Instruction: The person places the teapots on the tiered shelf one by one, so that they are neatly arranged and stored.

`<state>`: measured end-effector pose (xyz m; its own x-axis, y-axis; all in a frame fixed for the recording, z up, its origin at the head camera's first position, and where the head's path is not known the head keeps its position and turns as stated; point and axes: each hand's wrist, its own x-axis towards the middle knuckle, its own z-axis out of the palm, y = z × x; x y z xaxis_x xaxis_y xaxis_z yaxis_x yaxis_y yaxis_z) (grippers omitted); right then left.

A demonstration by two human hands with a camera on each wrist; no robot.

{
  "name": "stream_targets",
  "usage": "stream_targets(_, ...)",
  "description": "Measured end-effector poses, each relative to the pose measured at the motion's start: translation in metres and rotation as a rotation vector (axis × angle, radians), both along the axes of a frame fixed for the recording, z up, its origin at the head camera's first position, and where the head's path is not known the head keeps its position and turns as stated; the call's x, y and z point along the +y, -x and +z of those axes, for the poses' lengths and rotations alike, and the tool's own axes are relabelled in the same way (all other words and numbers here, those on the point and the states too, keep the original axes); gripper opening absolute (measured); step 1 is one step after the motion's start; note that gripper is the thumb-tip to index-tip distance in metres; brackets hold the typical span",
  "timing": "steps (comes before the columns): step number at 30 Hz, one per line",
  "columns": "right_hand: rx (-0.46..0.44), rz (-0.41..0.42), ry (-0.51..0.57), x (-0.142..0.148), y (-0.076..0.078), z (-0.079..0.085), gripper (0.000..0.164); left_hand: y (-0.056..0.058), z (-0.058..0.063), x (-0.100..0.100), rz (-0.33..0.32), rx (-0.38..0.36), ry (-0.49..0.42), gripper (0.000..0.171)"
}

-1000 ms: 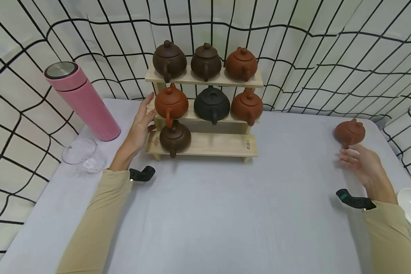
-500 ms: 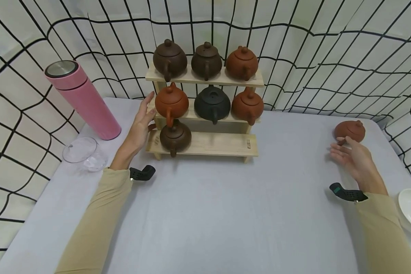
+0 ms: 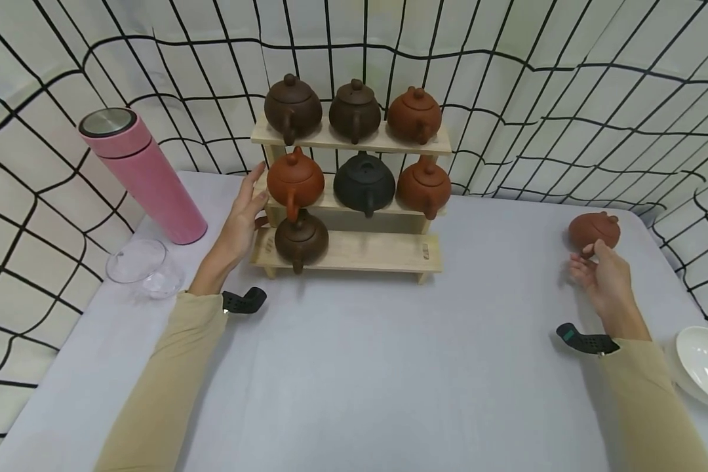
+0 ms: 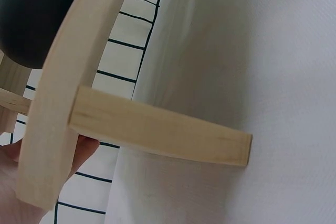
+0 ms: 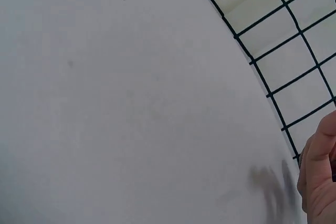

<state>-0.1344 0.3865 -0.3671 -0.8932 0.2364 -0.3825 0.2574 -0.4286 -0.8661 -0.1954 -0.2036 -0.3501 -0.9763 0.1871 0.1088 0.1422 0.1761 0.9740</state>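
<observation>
A three-tier wooden stand [image 3: 377, 252] holds several small clay teapots. My left hand [image 3: 236, 226] grips its left side at the middle tier; in the left wrist view, fingers [image 4: 84, 153] show past the plank's edge. A dark brown teapot [image 3: 301, 241] sits at the left of the bottom tier. On the middle tier stand an orange teapot [image 3: 295, 178], a black one [image 3: 364, 182] and a reddish one [image 3: 423, 187]. At the far right of the table, my right hand [image 3: 608, 282] pinches the near end of a reddish-brown teapot [image 3: 594, 229] between thumb and fingers.
A pink thermos [image 3: 147, 180] and a clear glass dish [image 3: 137, 261] stand left of the stand. White bowls [image 3: 705, 364] lie beside my right sleeve. Black wire grid panels [image 3: 495, 92] rise behind and at both sides of the white table [image 3: 389, 380].
My right hand has shifted left along the reddish-brown teapot's near side, and its thumb and fingers have closed on it. My left hand stays at the stand. The view has turned slightly right.
</observation>
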Motion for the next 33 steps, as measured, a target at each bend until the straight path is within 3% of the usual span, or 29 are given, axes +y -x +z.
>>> stream_targets(3,0.094,0.013,-0.053,-0.011,-0.009,0.009,0.031,0.0,0.0,0.001,0.0,0.004,0.005,0.06)
stream_targets(10,0.398,0.02,-0.179,-0.041,-0.02,0.049,0.031,0.012,0.009,0.006,-0.001,0.027,-0.016,0.06)
stream_targets(19,0.618,0.169,-0.227,-0.101,-0.036,0.091,0.032,0.0,-0.004,0.002,0.02,0.001,-0.014,0.06)
stream_targets(25,0.684,0.377,-0.136,-0.136,-0.044,0.113,0.03,0.0,-0.005,0.003,0.017,0.006,-0.014,0.06)
stream_targets(29,0.652,0.466,-0.227,-0.162,-0.053,0.119,0.032,0.001,-0.005,0.002,0.022,0.003,-0.011,0.06)
stream_targets(33,0.592,0.573,-0.287,-0.183,-0.062,0.112,0.033,0.0,-0.004,0.001,0.024,0.01,-0.006,0.059)
